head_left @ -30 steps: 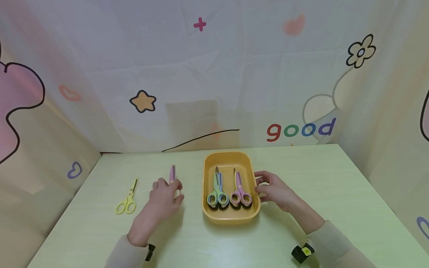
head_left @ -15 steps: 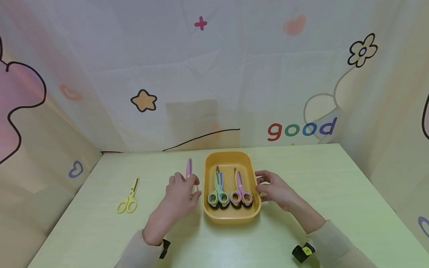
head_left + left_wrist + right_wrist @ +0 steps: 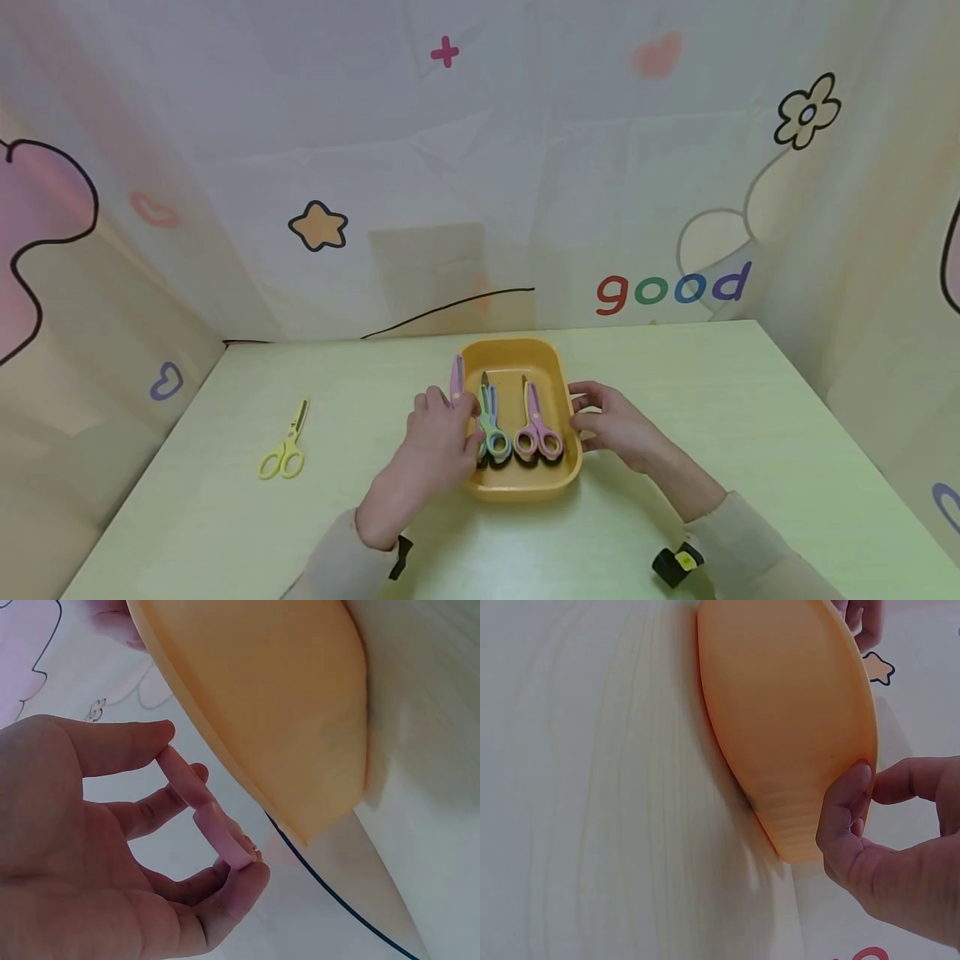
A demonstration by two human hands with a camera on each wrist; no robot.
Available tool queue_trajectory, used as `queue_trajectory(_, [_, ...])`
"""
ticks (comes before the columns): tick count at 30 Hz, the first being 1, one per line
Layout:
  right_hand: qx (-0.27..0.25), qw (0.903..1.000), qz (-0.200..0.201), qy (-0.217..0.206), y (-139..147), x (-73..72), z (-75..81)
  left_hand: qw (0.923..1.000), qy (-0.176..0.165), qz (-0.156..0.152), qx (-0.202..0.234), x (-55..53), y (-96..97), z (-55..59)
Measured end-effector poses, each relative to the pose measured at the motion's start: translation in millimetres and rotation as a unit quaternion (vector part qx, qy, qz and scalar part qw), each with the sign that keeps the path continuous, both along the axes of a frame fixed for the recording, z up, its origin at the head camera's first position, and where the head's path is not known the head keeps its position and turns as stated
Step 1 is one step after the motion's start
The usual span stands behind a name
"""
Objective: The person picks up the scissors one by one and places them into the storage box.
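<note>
My left hand (image 3: 442, 437) pinches a pair of pink-purple scissors (image 3: 457, 382) at the handles, over the left rim of a yellow tray (image 3: 517, 493). The blades point away from me. In the left wrist view the pink handles (image 3: 225, 838) lie between thumb and fingers, beside the tray's outer wall (image 3: 277, 697). My right hand (image 3: 618, 429) grips the tray's right rim with thumb and fingertips. Inside the tray lie green-and-blue scissors (image 3: 493, 429), partly hidden by my left hand, and pink-and-yellow scissors (image 3: 535, 408). Both seem to lie stacked on other scissors with dark handles.
Yellow scissors (image 3: 292, 432) lie on the pale table (image 3: 187, 517), left of the tray. A printed curtain (image 3: 420, 167) encloses the table at the back and sides. A dark band with a small device (image 3: 677, 564) is at my right wrist.
My left hand has carried the pink-purple scissors rightward from the table to above the tray's left edge. My right hand and the tray have stayed in place.
</note>
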State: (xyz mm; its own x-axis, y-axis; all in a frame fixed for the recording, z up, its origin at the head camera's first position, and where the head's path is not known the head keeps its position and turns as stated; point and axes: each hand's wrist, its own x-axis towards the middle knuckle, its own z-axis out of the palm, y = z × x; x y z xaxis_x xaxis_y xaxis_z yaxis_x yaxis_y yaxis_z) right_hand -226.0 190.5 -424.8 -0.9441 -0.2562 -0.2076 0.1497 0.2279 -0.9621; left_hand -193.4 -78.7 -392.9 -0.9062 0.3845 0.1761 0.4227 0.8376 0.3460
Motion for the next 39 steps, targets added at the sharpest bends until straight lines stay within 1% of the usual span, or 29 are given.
queue_trajectory(4, [0.002,1.0,0.001,-0.003,-0.6,-0.2,1.0,0.9998,0.007,-0.014,-0.008,-0.4,9.2,-0.7])
queue_trajectory(8, [0.0,1.0,0.0,-0.002,-0.8,-0.6,0.8,0.9996,0.012,-0.016,-0.019,-0.3,17.7,0.0])
queue_trajectory(13, [-0.001,1.0,0.0,0.001,-0.7,-0.8,0.9,0.9994,0.003,-0.02,-0.027,-0.1,26.2,-0.3])
queue_trajectory(15, [0.0,1.0,0.0,0.001,-0.5,-0.8,1.4,0.9993,0.006,-0.023,-0.03,-0.7,29.2,-1.1])
queue_trajectory(18, [-0.001,1.0,-0.001,0.002,-0.2,-1.0,2.4,0.9981,0.017,-0.022,-0.055,-3.1,33.8,-4.9])
queue_trajectory(22, [-0.003,1.0,-0.001,0.002,0.1,-1.0,3.0,0.995,0.027,-0.009,-0.095,-6.4,39.9,-11.9])
queue_trajectory(26, [-0.005,1.0,0.0,0.001,0.1,-1.1,2.4,0.9924,0.028,0.002,-0.12,-6.9,45.0,-16.0])
queue_trajectory(28, [-0.005,1.0,-0.001,0.002,0.1,-1.1,2.1,0.9903,0.025,0.008,-0.136,-6.5,46.9,-17.4])
queue_trajectory(30, [-0.005,1.0,-0.001,0.001,0.2,-0.9,1.9,0.9882,0.015,0.013,-0.152,-5.9,48.9,-17.7])
queue_trajectory(33, [-0.004,1.0,-0.001,0.001,0.2,-0.5,1.5,0.984,-0.001,0.016,-0.177,-5.1,51.6,-17.9])
queue_trajectory(35, [-0.003,1.0,-0.002,0.0,0.2,-0.2,1.2,0.9807,-0.006,0.017,-0.195,-4.5,52.8,-18.2])
queue_trajectory(39, [-0.003,1.0,-0.002,0.0,0.0,0.0,1.0,0.9736,0.004,0.017,-0.228,-3.8,53.7,-18.8])
